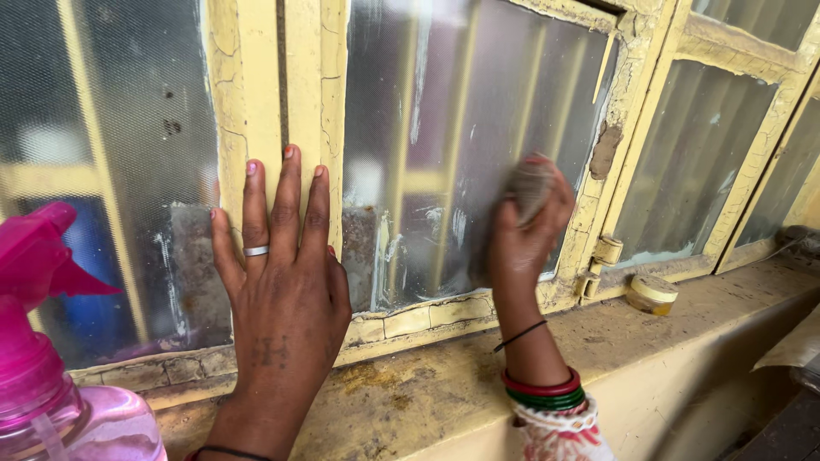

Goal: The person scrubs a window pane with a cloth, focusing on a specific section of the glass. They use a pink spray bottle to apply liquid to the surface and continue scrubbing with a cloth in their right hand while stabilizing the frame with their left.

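Right hand (525,230) grips cloth (528,186) against pane (444,128); left hand (282,265) flat, fingers spread, empty, on frame (256,77); sprayer (51,358) to its left.

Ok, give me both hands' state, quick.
Left hand: open, flat against the yellow window frame.
Right hand: closed on a grey cloth, pressed to the glass pane.

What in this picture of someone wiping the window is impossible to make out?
Head view, the only one:
- The wad in the right hand: motion blur and the fingers hide what it is.
- What lies behind the frosted pane: only vague shapes of colour.
- The pink spray bottle: cut off by the left and bottom edges.
- The left hand lies flat on the yellow frame, hiding part of it.
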